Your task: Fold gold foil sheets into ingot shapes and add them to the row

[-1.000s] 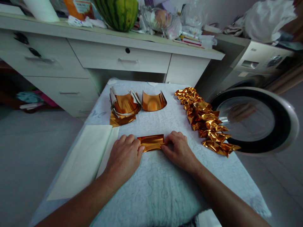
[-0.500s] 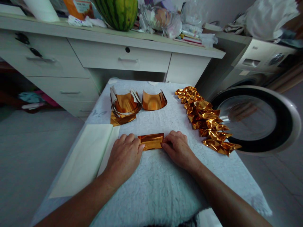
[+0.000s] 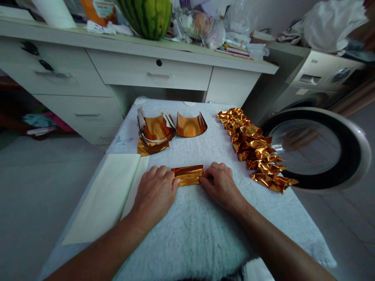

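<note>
On the worktop (image 3: 193, 226), a row of gold shapes (image 3: 249, 144) is apparently sitting finished, a pile of curled sheets (image 3: 155, 128) and a smaller gold curl (image 3: 190, 126) are seemingly waiting, and a gold strip (image 3: 189, 175) is lying perhaps half-folded between the left hand (image 3: 155, 191) and right hand (image 3: 221, 185), whose fingers are pinching its ends. The washer door (image 3: 310, 148) is hanging open beside the row, and white paper (image 3: 99, 195) is lying by the left forearm, neither seemingly blocking the work

Watermelon (image 3: 146, 18) on counter (image 3: 187, 55); washer door (image 3: 315, 154) open.
</note>
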